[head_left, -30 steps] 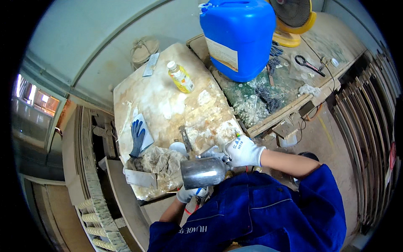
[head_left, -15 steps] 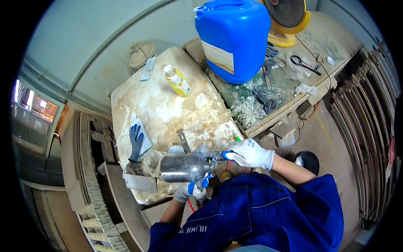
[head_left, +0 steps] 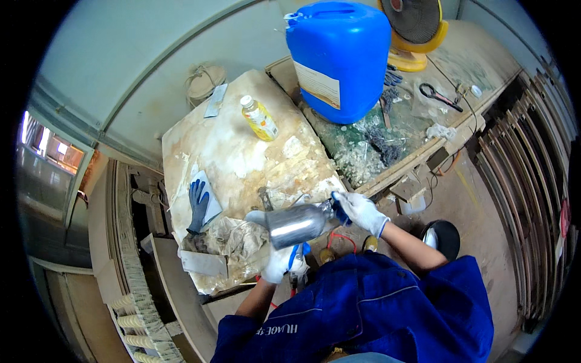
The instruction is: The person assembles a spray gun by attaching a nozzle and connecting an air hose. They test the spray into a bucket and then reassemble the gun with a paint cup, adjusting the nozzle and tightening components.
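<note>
A spray gun with a shiny metal cup (head_left: 296,225) is held in front of my body, over the near edge of the stained worktable (head_left: 236,154). My left hand (head_left: 279,264), in a white glove, is closed around its handle below the cup. My right hand (head_left: 363,213), in a white glove with blue on the finger side, is closed on the gun's right end, where the fingers hide the part they grip. A red hose (head_left: 343,236) shows below the gun. Crumpled dirty cloth or plastic (head_left: 233,239) lies to the left of the cup.
On the worktable are a yellow bottle (head_left: 260,121), a blue-grey glove (head_left: 198,206) and a pale flat block (head_left: 204,264). A large blue jerrycan (head_left: 339,60) and a yellow fan (head_left: 417,30) stand at the back right. Long boards (head_left: 520,175) lean at the right.
The spray gun has moved right and slightly up, its cup now tilting. My left hand has risen and shifted right with it. My right hand has turned, its fingers closer around the gun's end.
</note>
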A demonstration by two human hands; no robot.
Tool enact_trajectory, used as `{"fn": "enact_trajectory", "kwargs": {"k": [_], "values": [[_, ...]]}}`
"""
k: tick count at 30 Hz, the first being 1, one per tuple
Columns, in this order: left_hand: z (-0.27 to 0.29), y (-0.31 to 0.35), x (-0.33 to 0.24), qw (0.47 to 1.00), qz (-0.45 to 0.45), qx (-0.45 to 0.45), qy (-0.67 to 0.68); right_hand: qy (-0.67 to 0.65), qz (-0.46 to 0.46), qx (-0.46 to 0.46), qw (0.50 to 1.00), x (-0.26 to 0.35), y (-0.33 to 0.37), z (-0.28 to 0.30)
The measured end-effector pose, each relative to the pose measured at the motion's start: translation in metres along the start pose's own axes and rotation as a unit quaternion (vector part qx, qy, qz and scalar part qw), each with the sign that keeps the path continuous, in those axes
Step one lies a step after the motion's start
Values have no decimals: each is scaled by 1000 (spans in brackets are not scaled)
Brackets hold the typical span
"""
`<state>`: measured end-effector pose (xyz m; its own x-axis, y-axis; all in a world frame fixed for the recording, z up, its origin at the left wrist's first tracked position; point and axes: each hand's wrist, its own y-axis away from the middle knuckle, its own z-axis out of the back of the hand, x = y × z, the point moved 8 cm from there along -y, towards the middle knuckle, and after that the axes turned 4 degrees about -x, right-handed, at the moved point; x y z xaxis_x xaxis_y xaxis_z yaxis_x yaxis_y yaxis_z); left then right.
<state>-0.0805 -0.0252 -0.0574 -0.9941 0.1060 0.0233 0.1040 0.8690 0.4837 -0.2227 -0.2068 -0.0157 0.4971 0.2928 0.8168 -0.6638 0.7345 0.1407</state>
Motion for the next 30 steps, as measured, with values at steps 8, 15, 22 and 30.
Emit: {"fn": "enact_trajectory", "kwargs": {"k": [8,15,22,30], "values": [[-61,-50,16,528,-330,18,-782,241,266,-298,884,167,94,44],[-54,-76,99,410,-142,28,-901,299,139,-272,904,118,98,88],[-4,-83,155,368,-145,77,-915,349,-80,-165,919,10,145,111],[35,-87,275,153,-120,229,-954,376,-16,-292,879,-21,279,122]]}}
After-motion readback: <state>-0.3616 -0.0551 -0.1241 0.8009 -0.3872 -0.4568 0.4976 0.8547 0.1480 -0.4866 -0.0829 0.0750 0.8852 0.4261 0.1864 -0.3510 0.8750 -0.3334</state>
